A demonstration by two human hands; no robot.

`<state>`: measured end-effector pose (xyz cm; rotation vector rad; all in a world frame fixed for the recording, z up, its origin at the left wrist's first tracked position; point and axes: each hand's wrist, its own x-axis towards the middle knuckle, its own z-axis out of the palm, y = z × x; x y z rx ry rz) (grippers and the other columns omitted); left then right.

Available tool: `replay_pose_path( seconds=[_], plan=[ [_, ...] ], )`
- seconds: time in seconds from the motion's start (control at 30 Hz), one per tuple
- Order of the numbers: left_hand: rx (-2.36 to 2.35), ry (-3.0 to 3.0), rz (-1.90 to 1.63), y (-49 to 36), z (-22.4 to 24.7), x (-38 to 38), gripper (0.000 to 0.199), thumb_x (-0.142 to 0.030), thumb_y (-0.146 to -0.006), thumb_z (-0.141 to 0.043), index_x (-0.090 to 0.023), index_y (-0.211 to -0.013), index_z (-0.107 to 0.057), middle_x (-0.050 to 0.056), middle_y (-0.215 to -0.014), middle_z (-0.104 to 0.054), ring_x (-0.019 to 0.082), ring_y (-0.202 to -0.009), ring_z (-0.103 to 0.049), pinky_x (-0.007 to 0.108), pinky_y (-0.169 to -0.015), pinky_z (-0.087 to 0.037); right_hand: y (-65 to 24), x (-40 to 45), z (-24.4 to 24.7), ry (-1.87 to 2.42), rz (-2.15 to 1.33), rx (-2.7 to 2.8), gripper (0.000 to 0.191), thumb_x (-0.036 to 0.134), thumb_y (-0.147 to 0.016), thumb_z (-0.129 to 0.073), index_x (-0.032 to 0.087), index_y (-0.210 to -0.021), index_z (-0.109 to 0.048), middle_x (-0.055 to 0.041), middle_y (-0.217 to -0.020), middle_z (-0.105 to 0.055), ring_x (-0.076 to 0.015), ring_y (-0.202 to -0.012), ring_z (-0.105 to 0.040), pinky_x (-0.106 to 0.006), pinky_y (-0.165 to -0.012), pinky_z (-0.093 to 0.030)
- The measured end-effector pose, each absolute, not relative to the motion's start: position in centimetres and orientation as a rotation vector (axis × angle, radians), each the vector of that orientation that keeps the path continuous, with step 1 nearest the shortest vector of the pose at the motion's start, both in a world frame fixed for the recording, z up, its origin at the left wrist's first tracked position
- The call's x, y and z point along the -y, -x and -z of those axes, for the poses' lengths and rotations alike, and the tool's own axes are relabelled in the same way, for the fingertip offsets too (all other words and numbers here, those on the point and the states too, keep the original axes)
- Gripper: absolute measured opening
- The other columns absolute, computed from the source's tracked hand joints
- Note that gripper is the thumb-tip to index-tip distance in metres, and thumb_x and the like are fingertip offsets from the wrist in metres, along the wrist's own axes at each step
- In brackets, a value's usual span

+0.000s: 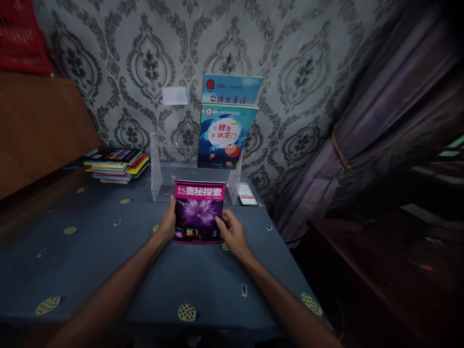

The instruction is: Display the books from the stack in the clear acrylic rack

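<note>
Left hand (pixel 168 223) and right hand (pixel 234 234) grasp side edges of magenta-and-black rectangular paperback book (pixel 198 211); probably light, bendable, slightly slippery; side grip suits.

Pink-purple book (pixel 199 212), blue patterned tablecloth (pixel 206 280); grey damask wallpaper (pixel 150 63)

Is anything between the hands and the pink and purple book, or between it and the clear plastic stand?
Nothing visible. The left hand and right hand hold the pink and purple book by its sides, and nothing shows between it and the clear plastic stand.
</note>
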<state>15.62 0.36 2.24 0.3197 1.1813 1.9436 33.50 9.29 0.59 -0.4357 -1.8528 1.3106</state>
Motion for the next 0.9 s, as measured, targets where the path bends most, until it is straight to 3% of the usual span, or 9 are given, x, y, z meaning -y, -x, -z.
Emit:
replay_pose_path(
  seconds=[0.2,0.4,0.57,0.67,0.9],
  plan=[
    [-1.147,-0.335,-1.958,-15.8,-2.3,-0.4,0.062,-0.074,-0.085,-0.056,-0.023,-0.117,-0.071,0.008,-0.119,-0.075,0.027,-0.125,-0.063,0.042,-0.111,-0.048,-33.6,-9.2,-0.7,0.440,-1.352,1.829,0.024,0.046,-0.094,-0.058,0.023,-0.096,-0.060,-0.0003,-0.077,-0.061,-0.0186,-0.078,-0.061,-0.029,-0.071,-0.048],
    [-1.082,-0.317,-1.938,-16.2,-3.1,-0.1,0.056,-0.068,-0.089,-0.056,-0.022,-0.116,-0.072,0.007,-0.116,-0.076,0.029,-0.124,-0.064,0.042,-0.113,-0.045,-33.6,-9.2,-1.0,0.455,-1.400,1.762,0.031,0.053,-0.089,-0.063,0.022,-0.090,-0.061,0.0010,-0.072,-0.058,-0.0155,-0.069,-0.056,-0.024,-0.059,-0.044],
    [-1.108,-0.289,-1.896,-15.7,-2.6,-0.1,0.046,-0.060,-0.079,-0.073,-0.018,-0.098,-0.075,0.008,-0.103,-0.079,0.029,-0.112,-0.070,0.042,-0.103,-0.052,-33.9,-9.4,-0.9,0.554,-1.674,1.657,0.041,0.061,-0.079,-0.072,0.022,-0.085,-0.060,0.0073,-0.058,-0.047,-0.0063,-0.042,-0.033,-0.019,-0.037,-0.025],
    [-1.119,-0.361,-1.939,-15.1,-2.0,-0.2,0.043,-0.054,-0.069,-0.083,-0.016,-0.089,-0.075,0.007,-0.093,-0.079,0.030,-0.105,-0.071,0.040,-0.098,-0.053,-34.1,-9.5,-0.6,0.591,-1.827,1.572,0.046,0.062,-0.073,-0.077,0.022,-0.084,-0.058,0.0114,-0.052,-0.038,-0.0038,-0.036,-0.023,-0.018,-0.031,-0.019],
    [-1.131,-0.373,-1.925,-14.9,-1.3,-0.5,0.033,-0.043,-0.067,-0.086,-0.017,-0.084,-0.075,0.004,-0.084,-0.079,0.027,-0.095,-0.073,0.038,-0.093,-0.054,-34.7,-9.7,-0.3,0.606,-2.000,1.467,0.042,0.055,-0.070,-0.082,0.020,-0.082,-0.062,0.0078,-0.056,-0.052,-0.0058,-0.040,-0.039,-0.018,-0.035,-0.031]
  ],
)
